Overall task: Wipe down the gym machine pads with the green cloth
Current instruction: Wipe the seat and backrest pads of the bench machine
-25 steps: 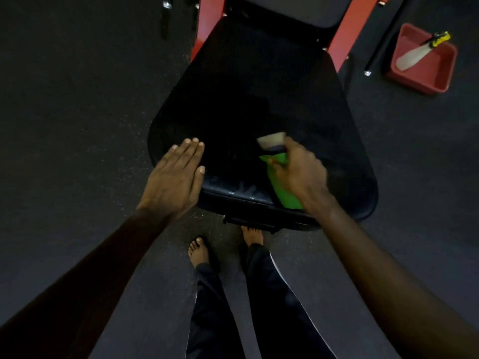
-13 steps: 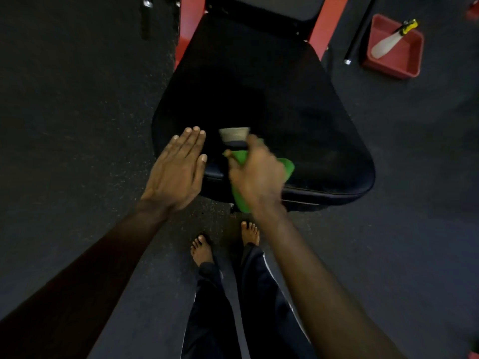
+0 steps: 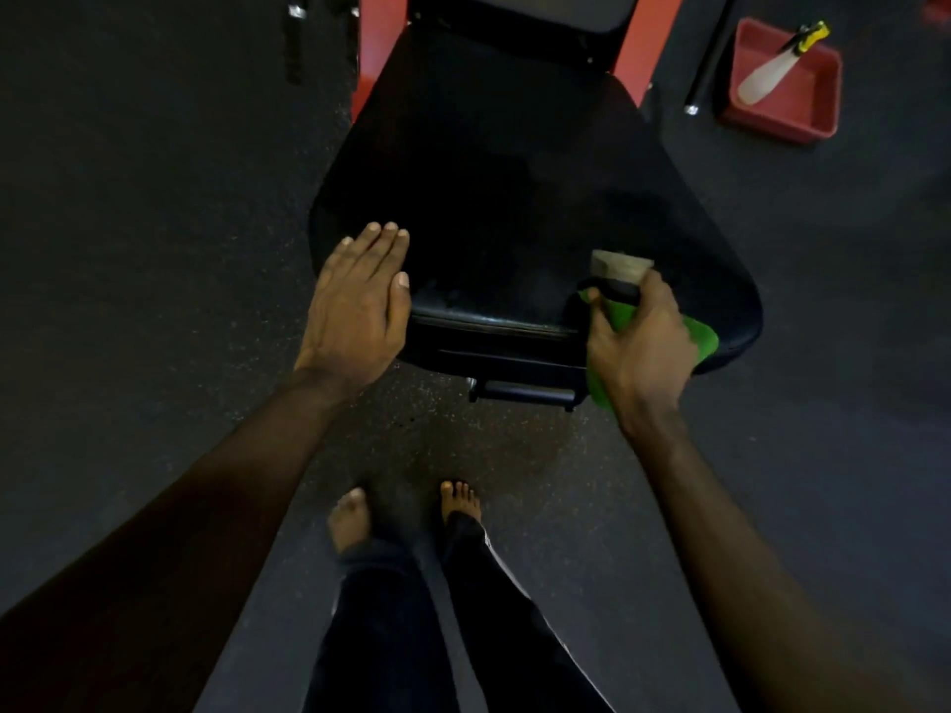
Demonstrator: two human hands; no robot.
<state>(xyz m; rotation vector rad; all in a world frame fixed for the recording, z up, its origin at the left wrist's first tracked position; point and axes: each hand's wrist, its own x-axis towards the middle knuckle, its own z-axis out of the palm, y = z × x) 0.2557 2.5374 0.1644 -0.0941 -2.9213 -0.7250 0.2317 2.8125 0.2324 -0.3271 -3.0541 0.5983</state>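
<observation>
Two hands, well apart. Item one: my left hand (image 3: pixel 355 311) lay flat, fingers straight, on the black seat pad (image 3: pixel 514 187) at centre-left, likely steadying it. Item two: my right hand (image 3: pixel 638 342) gripped the green cloth (image 3: pixel 700 339) against the pad's lower-right edge, placed for wiping there.

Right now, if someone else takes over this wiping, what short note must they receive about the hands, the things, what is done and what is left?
Left hand: open, rests flat at the front left corner of the seat pad.
Right hand: grips the green cloth at the pad's front right edge. A beige-tipped piece shows above the fingers; I cannot tell what it is.
Done: the cloth is at the front edge; how much is already clean cannot be told.
Left: the rest of the seat pad, then likely the back pad between the red frame.
</observation>
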